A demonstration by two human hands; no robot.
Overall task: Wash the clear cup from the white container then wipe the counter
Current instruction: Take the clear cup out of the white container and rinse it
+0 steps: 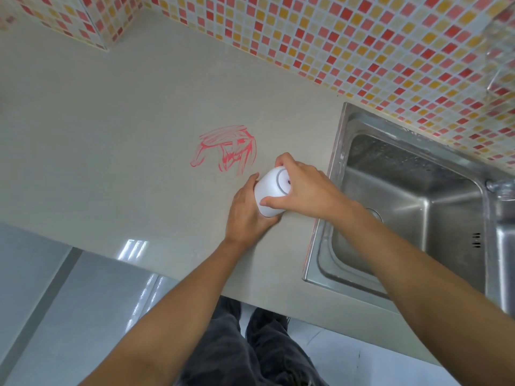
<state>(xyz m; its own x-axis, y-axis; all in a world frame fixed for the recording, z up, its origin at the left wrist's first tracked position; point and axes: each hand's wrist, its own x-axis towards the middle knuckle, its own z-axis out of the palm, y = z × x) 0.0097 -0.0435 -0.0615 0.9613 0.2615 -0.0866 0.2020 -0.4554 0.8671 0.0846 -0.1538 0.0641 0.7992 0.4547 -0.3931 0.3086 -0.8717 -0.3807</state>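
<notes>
The white container (269, 190) sits on the counter (111, 135), with the sink (338, 151) at its 3 o'clock and red marks (225, 147) at 11 o'clock. The left hand (245, 210) grips its body; the right hand (303, 188) curls its fingers over the top. The clear cup is not visible, probably inside. If the top releases suddenly, the container may tip and drop the cup.

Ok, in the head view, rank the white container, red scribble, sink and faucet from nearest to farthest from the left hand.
1. white container: gripped in the left hand itself.
2. red scribble: just beyond the thumb, up and left.
3. sink: off to the right.
4. faucet: on the sink's far right side.
</notes>
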